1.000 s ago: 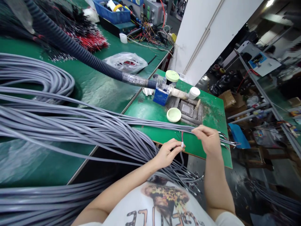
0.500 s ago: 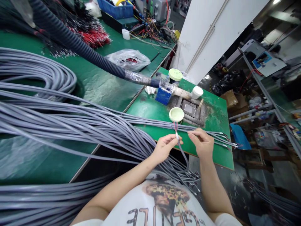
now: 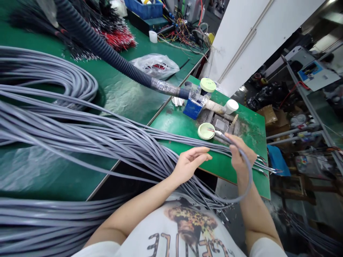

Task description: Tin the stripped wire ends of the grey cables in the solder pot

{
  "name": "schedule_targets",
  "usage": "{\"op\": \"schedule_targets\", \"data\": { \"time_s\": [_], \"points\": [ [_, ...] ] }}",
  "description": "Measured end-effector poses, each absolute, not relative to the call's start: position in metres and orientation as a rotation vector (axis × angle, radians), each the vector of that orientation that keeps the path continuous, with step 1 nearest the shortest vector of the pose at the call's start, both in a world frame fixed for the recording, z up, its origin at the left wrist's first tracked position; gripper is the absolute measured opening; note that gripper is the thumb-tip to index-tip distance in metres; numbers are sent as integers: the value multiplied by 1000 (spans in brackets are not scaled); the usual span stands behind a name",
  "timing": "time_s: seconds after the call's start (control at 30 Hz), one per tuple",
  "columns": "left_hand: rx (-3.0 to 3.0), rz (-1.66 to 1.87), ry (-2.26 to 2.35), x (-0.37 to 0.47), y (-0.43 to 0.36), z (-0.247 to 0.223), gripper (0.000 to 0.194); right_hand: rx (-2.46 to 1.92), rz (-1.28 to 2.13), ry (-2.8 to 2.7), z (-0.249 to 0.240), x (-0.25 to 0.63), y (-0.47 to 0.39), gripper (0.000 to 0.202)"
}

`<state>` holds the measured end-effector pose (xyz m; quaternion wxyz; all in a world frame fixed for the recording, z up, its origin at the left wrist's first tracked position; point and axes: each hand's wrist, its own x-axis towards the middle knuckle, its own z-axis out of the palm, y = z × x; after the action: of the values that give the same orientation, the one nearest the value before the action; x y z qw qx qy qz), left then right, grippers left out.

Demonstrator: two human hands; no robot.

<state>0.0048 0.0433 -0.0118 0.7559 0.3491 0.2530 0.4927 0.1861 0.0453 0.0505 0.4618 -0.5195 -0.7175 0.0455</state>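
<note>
My right hand point(image 3: 242, 151) is closed on a grey cable point(image 3: 248, 171) near its stripped end. Thin coloured wires fan out of that end, over or in a small pale-green dish point(image 3: 206, 131); whether they touch its bottom I cannot tell. The rest of this cable loops down past my right wrist toward the bundle. My left hand point(image 3: 191, 160) is held to the left, with its fingers stretched out and nothing in them. Behind it runs a row of grey cables point(image 3: 182, 137) across the green board, their stripped ends lying at the right edge.
Behind the dish are a soot-marked square metal pot point(image 3: 221, 124), a blue box point(image 3: 193, 108) joined to a black corrugated hose point(image 3: 107, 53), and a white cup point(image 3: 232, 106). Thick grey cable bundles point(image 3: 80, 139) cover the left. A plastic bag point(image 3: 157, 66) lies farther back.
The cable end has passed from my left hand to my right. Its wires have turned to point left over the dish. My left fingers have opened.
</note>
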Motion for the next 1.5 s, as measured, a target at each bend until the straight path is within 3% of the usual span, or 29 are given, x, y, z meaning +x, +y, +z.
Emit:
{"op": "schedule_targets", "data": {
  "time_s": [0.17,0.37,1.03,1.33,1.5],
  "points": [
    [1207,1225,775,-18,48,-27,15,-1467,184,-1628,57,197,80,25],
    [1233,1270,847,-22,59,-50,16,-1473,299,-1642,41,200,104,26],
    [1645,1233,898,-19,64,-67,19,-1546,204,-1853,29,199,115,21],
    [1861,1317,889,-20,64,-69,16,-1539,-45,-1670,56,220,117,23],
    [1878,1332,880,-20,64,-67,17,-1568,-139,-1631,48,252,136,27]
  ]
}}
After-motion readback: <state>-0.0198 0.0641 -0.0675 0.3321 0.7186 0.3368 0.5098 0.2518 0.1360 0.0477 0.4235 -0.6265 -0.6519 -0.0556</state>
